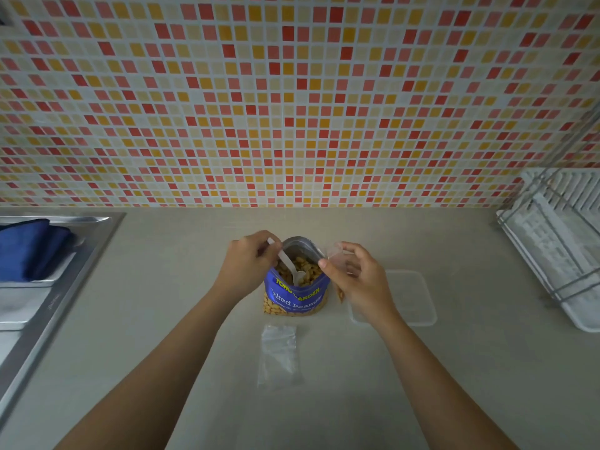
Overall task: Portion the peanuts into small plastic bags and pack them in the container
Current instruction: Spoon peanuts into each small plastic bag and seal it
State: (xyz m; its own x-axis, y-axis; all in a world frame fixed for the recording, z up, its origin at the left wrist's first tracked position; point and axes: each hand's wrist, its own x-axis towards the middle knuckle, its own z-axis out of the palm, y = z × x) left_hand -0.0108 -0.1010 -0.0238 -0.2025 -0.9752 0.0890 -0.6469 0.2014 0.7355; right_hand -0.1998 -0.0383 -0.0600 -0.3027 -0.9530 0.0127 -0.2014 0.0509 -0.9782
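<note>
**Step in hand:** scooping, with one portion under way.

- Peanut bag (297,297): blue pouch, upright at mid-counter (162,319), mouth wide open, peanuts (303,269) showing inside.
- Spoon (289,264): white plastic, bowl down among the nuts, handle slanting up and left.
- Left hand (250,258): fingers curled and clamped on the spoon handle at the pouch's left rim.
- Small bag (337,254): clear, held just right of the pouch mouth. A few nuts seem to sit at its bottom, below the hand.
- Right hand (354,280): thumb and fingertips pinch the small bag's top edge, holding it open.
- Container (412,297): clear, on the counter just right of the right hand. No packed bag can be seen in it.
- Spare bags (279,352): flat on the counter in front of the pouch.
- Surroundings: sink (48,303) at left with a blue cloth (29,248); rack (558,241) at right.

**Next move, by my judgement:** lift the loaded spoon level across the short gap and tip it into the small bag, whose mouth must stay spread. A tilted spoon would scatter nuts on the counter.
</note>
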